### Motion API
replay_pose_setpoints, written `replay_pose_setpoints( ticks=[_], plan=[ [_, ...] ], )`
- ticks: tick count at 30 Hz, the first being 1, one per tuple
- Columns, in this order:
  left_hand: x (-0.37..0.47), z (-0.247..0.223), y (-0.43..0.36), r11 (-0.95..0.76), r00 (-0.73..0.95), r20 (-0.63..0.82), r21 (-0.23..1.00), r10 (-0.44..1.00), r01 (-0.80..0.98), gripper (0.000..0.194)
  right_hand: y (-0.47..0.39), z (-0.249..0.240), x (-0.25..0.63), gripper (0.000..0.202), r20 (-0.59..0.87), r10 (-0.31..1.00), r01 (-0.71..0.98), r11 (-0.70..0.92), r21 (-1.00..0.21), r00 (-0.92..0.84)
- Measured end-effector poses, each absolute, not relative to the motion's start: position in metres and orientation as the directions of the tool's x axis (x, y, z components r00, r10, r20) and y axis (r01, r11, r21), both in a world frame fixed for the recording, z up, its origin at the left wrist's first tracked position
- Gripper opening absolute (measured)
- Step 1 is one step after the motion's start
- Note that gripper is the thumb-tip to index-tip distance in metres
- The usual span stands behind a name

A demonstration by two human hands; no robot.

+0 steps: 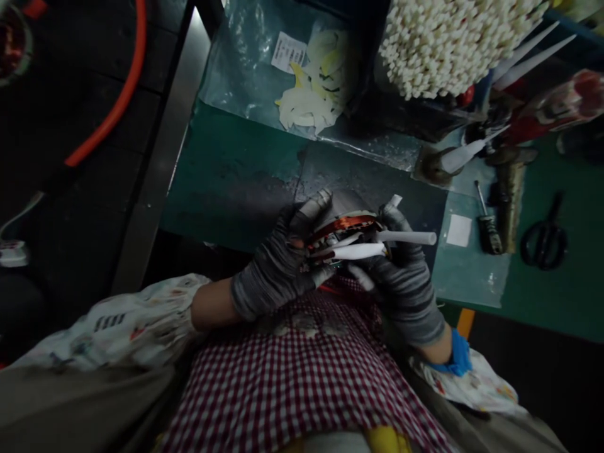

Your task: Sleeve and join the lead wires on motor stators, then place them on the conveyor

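Observation:
Both gloved hands hold a motor stator with copper windings, close to my checkered apron at the table's near edge. My left hand grips its left side, thumb and fingers closed around the rim. My right hand is wrapped round the right side. Across the stator's face lies a white pointed strip or tool. A white tube sticks out to the right past my right fingers. Whether these two white pieces are attached to the stator or held by my fingers, I cannot tell.
A bin of short white tubes stands at the back. Left of it, pale insulation pieces lie on plastic sheeting. To the right are a nozzle bottle, a screwdriver, a hammer-like tool and black scissors. An orange hose hangs left.

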State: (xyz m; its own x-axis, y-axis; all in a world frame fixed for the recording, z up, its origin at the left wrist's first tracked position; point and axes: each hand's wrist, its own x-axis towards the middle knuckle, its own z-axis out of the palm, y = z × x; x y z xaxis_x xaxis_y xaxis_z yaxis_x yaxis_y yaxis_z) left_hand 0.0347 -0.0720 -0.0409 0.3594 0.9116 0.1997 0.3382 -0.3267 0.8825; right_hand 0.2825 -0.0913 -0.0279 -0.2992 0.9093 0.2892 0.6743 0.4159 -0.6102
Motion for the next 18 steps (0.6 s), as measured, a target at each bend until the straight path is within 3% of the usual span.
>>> replay_pose_setpoints(
  ticks=[3, 6, 11, 14, 16, 18],
  plan=[
    [0.035, -0.036, -0.069, -0.360, 0.402, 0.213, 0.871, 0.891, 0.336, 0.084, -0.079, -0.033, 0.297, 0.053, 0.341, 0.812, 0.649, 0.584, -0.488, -0.474],
    [0.035, -0.036, -0.067, -0.412, 0.421, 0.254, 0.845, 0.871, 0.340, 0.090, -0.074, -0.037, 0.300, 0.049, 0.348, 0.800, 0.623, 0.599, -0.503, -0.489],
    [0.039, -0.035, -0.068, -0.443, 0.408, 0.284, 0.814, 0.868, 0.376, 0.093, -0.082, -0.037, 0.287, 0.070, 0.324, 0.855, 0.693, 0.518, -0.501, -0.405],
    [0.036, -0.036, -0.066, -0.412, 0.398, 0.269, 0.846, 0.877, 0.337, 0.092, -0.082, -0.032, 0.280, 0.077, 0.243, 0.916, 0.720, 0.402, -0.566, -0.320],
    [0.029, -0.039, -0.057, -0.385, 0.419, 0.241, 0.872, 0.875, 0.301, 0.093, -0.074, -0.028, 0.278, 0.069, 0.186, 0.926, 0.719, 0.372, -0.586, -0.327],
    [0.017, -0.044, -0.041, -0.369, 0.464, 0.202, 0.878, 0.863, 0.304, 0.097, -0.057, -0.024, 0.280, 0.050, 0.174, 0.888, 0.694, 0.443, -0.568, -0.425]
  ],
)
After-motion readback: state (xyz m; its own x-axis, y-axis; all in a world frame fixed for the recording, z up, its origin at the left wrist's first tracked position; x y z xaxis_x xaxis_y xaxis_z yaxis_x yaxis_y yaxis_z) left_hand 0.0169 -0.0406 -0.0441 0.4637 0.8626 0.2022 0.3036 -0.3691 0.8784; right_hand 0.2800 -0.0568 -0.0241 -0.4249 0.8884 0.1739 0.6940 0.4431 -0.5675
